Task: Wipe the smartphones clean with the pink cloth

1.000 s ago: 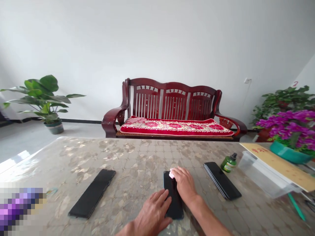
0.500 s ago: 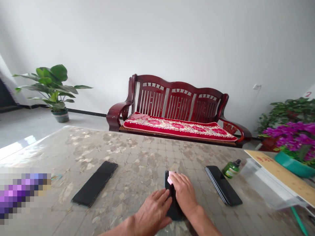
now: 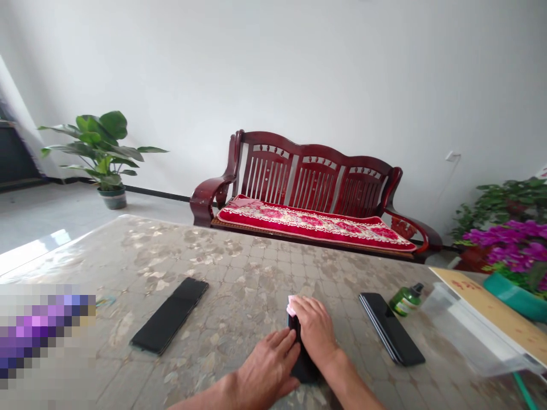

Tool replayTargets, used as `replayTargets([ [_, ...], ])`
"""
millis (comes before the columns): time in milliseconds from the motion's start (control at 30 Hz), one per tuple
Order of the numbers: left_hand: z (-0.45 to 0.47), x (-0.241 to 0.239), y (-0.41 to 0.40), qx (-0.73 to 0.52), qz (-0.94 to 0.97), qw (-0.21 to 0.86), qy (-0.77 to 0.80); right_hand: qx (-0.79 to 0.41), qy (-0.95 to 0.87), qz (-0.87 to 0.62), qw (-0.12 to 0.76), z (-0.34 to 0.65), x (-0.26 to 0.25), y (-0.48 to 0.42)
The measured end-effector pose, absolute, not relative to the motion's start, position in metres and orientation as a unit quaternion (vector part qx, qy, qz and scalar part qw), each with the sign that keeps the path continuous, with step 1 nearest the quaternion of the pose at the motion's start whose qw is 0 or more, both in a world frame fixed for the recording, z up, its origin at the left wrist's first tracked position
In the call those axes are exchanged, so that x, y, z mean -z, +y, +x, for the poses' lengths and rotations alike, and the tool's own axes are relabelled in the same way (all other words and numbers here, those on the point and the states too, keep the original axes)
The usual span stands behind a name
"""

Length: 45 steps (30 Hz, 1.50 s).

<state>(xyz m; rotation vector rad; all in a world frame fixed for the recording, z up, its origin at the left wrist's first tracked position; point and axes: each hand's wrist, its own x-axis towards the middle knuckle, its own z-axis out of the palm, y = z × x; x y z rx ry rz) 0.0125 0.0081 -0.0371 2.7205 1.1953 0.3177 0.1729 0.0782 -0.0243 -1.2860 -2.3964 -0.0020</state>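
Note:
A black phone (image 3: 302, 364) lies flat on the table (image 3: 239, 285) right in front of me, mostly covered by my hands. My left hand (image 3: 267, 370) rests flat on its near left side, fingers spread. My right hand (image 3: 314, 333) presses a small pink cloth (image 3: 291, 306) onto the phone's far end, fingers closed over the cloth. Two more black phones lie on the table: one to the left (image 3: 171, 322), one to the right (image 3: 392, 335).
A small green bottle (image 3: 405, 300) stands beside the right phone. A clear plastic box (image 3: 474, 336) with a tan board (image 3: 491, 313) on it and a pot of purple flowers (image 3: 513, 256) sit at the right. A red wooden bench (image 3: 311, 199) stands beyond the table.
My right hand and the pink cloth have slid slightly left along the phone's far end. The camera has tilted and shifted; the left hand stays on the phone.

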Motion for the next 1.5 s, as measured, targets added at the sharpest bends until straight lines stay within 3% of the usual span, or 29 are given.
replayTargets([
  [400,0.014,0.043,0.011,-0.127,0.911,0.078,0.384,0.010,-0.869,-0.435,0.236,0.175,0.030,0.062],
  [633,0.012,0.040,0.009,-0.118,0.911,0.076,0.389,0.040,-0.848,-0.485,0.209,0.162,0.021,0.078],
  [1500,0.014,0.038,0.011,-0.105,0.907,0.088,0.399,0.035,-0.869,-0.450,0.203,0.179,0.019,0.061],
])
